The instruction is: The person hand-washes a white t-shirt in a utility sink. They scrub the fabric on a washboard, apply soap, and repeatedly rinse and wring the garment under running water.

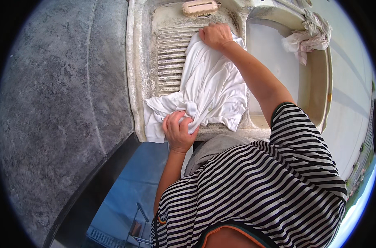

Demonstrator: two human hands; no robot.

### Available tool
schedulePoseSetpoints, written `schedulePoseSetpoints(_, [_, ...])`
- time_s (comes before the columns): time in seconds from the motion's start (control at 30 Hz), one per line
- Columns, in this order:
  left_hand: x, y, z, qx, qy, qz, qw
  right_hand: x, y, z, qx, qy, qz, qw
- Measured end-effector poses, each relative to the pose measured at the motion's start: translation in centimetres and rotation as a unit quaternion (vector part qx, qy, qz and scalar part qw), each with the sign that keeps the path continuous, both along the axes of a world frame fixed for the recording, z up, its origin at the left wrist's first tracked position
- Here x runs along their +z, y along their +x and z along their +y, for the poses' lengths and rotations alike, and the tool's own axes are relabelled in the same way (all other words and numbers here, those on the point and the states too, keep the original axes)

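A wet-looking white shirt [214, 89] lies spread over the ribbed washboard [170, 60] of a pale, stained laundry sink. A small greenish mark shows on its lower part. My left hand [179, 131] grips the bunched collar end of the shirt near the sink's front edge, fingers curled into the cloth. Farther away, my right hand [216, 36] is closed on the shirt's far end, knuckles up. Between the two hands the fabric runs in long folds. What lies under my right palm is hidden.
A scrub brush [200, 7] sits at the washboard's far end. To the right is a deep basin [274, 62] holding pale water, with a twisted wet cloth [309, 35] over its far right rim. A dark grey stone-like surface [64, 82] adjoins the sink on the left.
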State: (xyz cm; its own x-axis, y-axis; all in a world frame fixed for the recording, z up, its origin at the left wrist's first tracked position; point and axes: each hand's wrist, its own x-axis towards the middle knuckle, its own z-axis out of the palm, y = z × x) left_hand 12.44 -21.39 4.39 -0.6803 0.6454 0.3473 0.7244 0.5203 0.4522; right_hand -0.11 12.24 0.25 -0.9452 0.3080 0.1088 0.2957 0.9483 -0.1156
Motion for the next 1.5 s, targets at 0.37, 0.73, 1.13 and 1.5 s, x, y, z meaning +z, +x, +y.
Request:
schedulePoseSetpoints(0.37, [0.3, 0.0, -0.3, -0.013, -0.027, -0.019, 0.999, 0.0, 8.4, -8.5, 0.214, -0.080, 0.131, 0.965])
schedulePoseSetpoints(0.73, [0.7, -5.0, 0.6, 0.268, 0.314, -0.419, 0.809, 1.3, 7.8, -1.3, -0.062, -0.050, 0.176, 0.981])
schedulePoseSetpoints(1.13, [2.8, -8.5, 1.0, 0.256, 0.351, -0.483, 0.761, 0.0, 7.1, -3.6, 0.060, -0.053, 0.161, 0.984])
schedulePoseSetpoints(1.5, [2.8, -2.1, -7.6, 0.184, -0.142, -0.092, 0.968, 0.0, 8.7, -3.3, 0.145, -0.004, 0.210, 0.967])
